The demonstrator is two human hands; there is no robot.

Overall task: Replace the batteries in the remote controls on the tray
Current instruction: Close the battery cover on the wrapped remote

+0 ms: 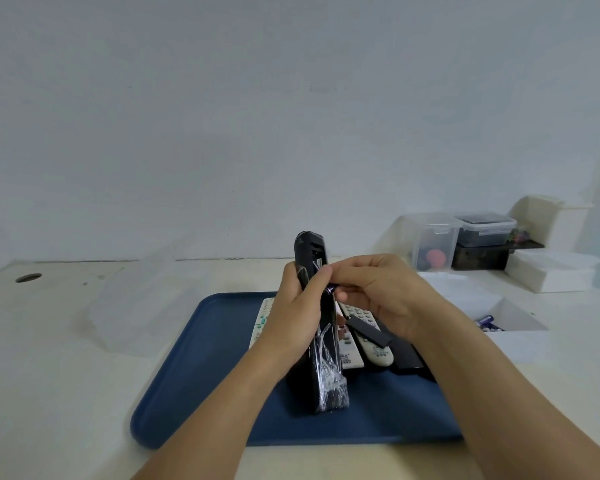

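— Inspector A: Position of the item under work is requested.

— Inspector B: A black remote (pixel 321 327), wrapped in clear film, is held nearly upright above the blue tray (pixel 194 375), its lower end close over the tray surface. It is gripped about its middle by the left hand (pixel 293 323), fingers curled round the body. The open battery bay at the upper end is turned toward the right hand (pixel 374 292).

— Inspector A: And the right grip?

— Inspector B: A small dark battery (pixel 331 289) is pinched at the fingertips, just beside the bay. Whether it is seated in the bay cannot be told.

— Inspector A: Remaining tray contents?

— Inspector B: Pale remotes (pixel 371 341) are laid side by side behind the hands, partly hidden. A dark battery cover (pixel 369 332) is laid across one of them. Another black remote (pixel 407 356) is lying at the right of the row.

— Inspector A: Surroundings?

— Inspector B: The tray is set on a light desk (pixel 49 375). To the right, a white bin (pixel 513 317) holding batteries (pixel 487 322) is noted; clear lidded containers (pixel 465 237) are stacked farther back against the wall.
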